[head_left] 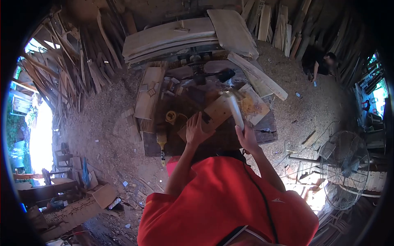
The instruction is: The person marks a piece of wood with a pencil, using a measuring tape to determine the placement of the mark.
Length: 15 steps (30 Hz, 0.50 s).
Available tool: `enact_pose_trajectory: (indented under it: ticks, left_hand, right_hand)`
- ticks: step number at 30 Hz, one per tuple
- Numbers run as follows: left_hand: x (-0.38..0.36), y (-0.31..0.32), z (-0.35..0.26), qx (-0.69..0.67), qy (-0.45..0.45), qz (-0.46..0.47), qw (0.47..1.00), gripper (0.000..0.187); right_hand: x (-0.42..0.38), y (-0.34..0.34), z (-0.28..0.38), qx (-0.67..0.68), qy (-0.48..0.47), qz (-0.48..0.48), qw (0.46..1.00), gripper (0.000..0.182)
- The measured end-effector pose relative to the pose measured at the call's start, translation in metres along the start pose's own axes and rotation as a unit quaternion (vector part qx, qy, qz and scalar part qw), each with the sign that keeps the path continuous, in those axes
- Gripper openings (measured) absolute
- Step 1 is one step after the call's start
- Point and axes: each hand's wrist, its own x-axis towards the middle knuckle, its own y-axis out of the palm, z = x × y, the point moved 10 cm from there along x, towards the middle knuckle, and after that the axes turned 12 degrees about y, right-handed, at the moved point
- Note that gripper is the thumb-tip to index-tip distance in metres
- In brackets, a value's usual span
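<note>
My right hand (247, 139) is closed around the pale handle of a hammer (235, 111), whose head, smeared by motion, is over the far end of a wooden board (218, 110). My left hand (198, 130) lies across the near part of this board with its fingers stretched out. A small dark piece (206, 117) shows beside its fingers. To the left of that hand are a yellow tape measure (171, 117) and a paintbrush (162, 141) with a yellow ferrule. Another board (257, 107), with orange-brown dust on it, lies right of the hammer.
The dark workbench (230, 141) also carries small wood blocks (174, 84) and a plank (151, 92). Large slabs (170, 37) are stacked behind it. A standing fan (344, 170) is at the right. A person (318, 65) crouches at the far right, near leaning planks.
</note>
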Motion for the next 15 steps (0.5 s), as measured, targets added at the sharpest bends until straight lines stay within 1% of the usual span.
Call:
enact_pose_trajectory:
  ticks: [2, 3, 6, 9, 12, 15]
  left_hand:
    - [0.000, -0.002, -0.001, -0.005, -0.003, -0.001, 1.000, 0.114]
    - [0.000, -0.003, -0.002, -0.014, -0.005, -0.006, 1.000, 0.114]
    - [0.008, -0.004, 0.001, -0.005, 0.002, -0.019, 1.000, 0.114]
    - [0.001, -0.001, 0.000, -0.003, -0.005, -0.011, 1.000, 0.114]
    - [0.001, -0.001, 0.000, 0.006, -0.008, -0.006, 1.000, 0.114]
    - [0.002, 0.004, 0.003, 0.016, 0.000, -0.006, 1.000, 0.113]
  right_hand:
    - [0.004, 0.020, -0.035, -0.090, -0.015, 0.009, 0.996, 0.039]
    - [0.006, 0.031, -0.054, -0.097, 0.032, 0.067, 0.992, 0.040]
    - [0.007, 0.001, -0.003, -0.117, 0.053, 0.040, 0.991, 0.039]
    - [0.010, -0.025, 0.039, 0.044, 0.070, 0.016, 0.996, 0.038]
    - [0.009, -0.029, 0.041, 0.099, 0.033, -0.027, 0.994, 0.037]
    - [0.003, -0.004, 0.012, -0.059, -0.089, -0.051, 0.993, 0.036]
